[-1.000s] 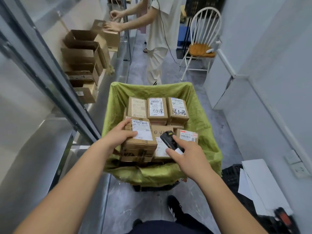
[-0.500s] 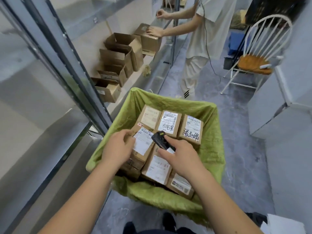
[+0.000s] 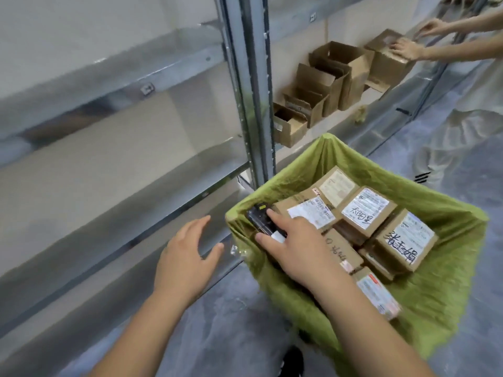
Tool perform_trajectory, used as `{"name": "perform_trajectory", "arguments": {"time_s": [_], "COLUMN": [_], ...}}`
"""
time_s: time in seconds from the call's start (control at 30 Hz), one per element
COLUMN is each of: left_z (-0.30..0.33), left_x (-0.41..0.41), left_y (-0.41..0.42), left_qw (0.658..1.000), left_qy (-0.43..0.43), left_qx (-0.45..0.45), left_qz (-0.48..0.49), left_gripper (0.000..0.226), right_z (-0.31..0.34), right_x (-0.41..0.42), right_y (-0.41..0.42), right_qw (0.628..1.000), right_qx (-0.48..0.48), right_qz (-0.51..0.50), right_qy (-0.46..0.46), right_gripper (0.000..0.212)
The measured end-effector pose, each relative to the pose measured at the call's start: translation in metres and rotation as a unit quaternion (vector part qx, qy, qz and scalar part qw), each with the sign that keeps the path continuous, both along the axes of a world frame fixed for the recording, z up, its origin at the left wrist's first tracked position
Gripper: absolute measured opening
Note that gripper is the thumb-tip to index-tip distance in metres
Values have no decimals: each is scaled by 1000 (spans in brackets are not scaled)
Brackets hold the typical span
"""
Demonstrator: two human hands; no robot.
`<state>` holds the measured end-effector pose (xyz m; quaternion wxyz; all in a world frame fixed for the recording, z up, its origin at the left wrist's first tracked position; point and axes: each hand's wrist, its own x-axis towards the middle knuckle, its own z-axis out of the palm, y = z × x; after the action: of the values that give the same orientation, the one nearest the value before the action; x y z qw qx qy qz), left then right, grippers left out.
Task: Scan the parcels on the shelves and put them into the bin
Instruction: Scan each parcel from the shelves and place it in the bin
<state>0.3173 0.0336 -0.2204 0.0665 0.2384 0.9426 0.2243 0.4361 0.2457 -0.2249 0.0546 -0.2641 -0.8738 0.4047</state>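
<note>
While the right hand [image 3: 296, 246] curls its fingers round the scanner [image 3: 262, 221] and the left hand [image 3: 185, 257] hangs open and empty, the parcels [image 3: 367, 210] in the bin [image 3: 441, 295] look stiff, light and best held by opposite side faces.

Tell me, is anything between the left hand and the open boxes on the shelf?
Yes. The grey upright post of the shelving stands between the left hand and the open boxes, which sit on the shelf beyond it.

Pretty even, soft indoor light, no harsh shadows. Dull glare streaks on the metal shelves [image 3: 130, 85]. Whole frame's smeary with motion blur, and wide-angle bending warps the edges.
</note>
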Motion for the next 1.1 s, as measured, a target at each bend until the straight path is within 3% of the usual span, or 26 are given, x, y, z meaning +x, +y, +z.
{"name": "perform_trajectory", "arguments": {"time_s": [0.23, 0.43, 0.53, 0.87, 1.1], "left_z": [11, 13, 16, 52, 110], "left_x": [30, 88, 129, 241, 240], "left_y": [-125, -291, -382, -630, -741], "left_qw": [985, 957, 940, 850, 814], "left_qy": [61, 73, 74, 99, 147], "left_qx": [-68, -86, -83, -70, -65], "left_qz": [145, 266, 324, 513, 558], "left_gripper": [79, 84, 87, 88, 86], "right_z": [12, 17, 20, 50, 117], "right_x": [-34, -32, -17, 11, -24], "right_y": [-109, -268, -358, -631, -748], "right_qw": [989, 964, 949, 851, 804], "right_qx": [26, 43, 0, -60, -27], "right_qz": [142, 264, 314, 516, 575], "right_qy": [7, 15, 34, 78, 147], "right_gripper": [72, 70, 68, 62, 57]}}
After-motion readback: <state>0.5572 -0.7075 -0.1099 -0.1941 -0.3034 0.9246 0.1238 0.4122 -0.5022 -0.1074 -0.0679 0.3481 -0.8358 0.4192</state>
